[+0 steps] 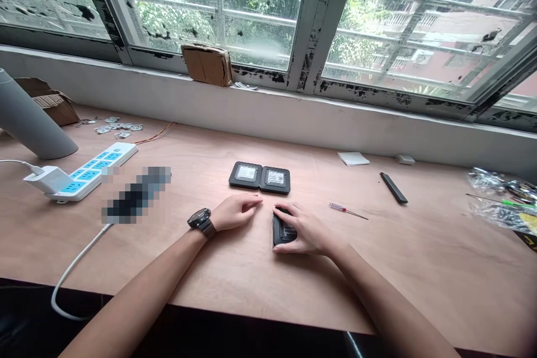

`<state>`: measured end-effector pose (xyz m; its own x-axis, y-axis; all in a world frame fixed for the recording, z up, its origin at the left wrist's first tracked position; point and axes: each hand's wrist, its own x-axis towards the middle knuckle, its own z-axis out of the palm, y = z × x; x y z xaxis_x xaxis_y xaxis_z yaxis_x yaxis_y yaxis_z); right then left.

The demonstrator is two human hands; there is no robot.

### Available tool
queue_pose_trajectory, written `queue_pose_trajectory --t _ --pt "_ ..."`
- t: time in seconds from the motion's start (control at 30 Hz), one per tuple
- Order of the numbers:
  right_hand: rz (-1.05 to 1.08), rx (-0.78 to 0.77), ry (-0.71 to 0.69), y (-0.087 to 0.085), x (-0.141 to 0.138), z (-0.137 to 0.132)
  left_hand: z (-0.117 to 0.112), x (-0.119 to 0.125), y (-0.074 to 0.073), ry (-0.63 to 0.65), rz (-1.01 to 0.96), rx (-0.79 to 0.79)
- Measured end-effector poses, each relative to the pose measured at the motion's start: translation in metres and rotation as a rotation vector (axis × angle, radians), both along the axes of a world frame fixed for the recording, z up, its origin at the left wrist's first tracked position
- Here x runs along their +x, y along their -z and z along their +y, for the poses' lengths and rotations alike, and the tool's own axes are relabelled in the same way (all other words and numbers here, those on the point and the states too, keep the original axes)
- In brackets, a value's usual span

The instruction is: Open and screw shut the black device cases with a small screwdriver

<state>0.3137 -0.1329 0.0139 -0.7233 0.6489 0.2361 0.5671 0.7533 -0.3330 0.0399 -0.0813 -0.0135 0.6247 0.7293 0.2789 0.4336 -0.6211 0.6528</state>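
Right hand (309,230) is clamped on a black case (278,230), thumb along the near edge, fingers over the far one. Left hand (235,213) lies on the counter (235,285) with fingers curled; cannot tell whether it pinches anything. Handling judgement: keep the grip to opposite edges, light and level, pressing nothing on the top. Case appears flat, dark, raised-rimmed, partly covered by the hand; sits nearer the person than two labelled black cases (245,174).
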Motion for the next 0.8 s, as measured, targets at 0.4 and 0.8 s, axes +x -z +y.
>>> queue_pose_trajectory --t 0.4,0.8 --pt "-0.001 -0.002 0.04 0.0091 0.0009 -0.0014 0.0039 -0.0019 0.0064 0.025 -0.004 0.03" --pt "-0.01 -0.004 0.002 0.0031 0.0046 -0.0032 0.0044 -0.0028 0.0077 -0.006 -0.005 0.028"
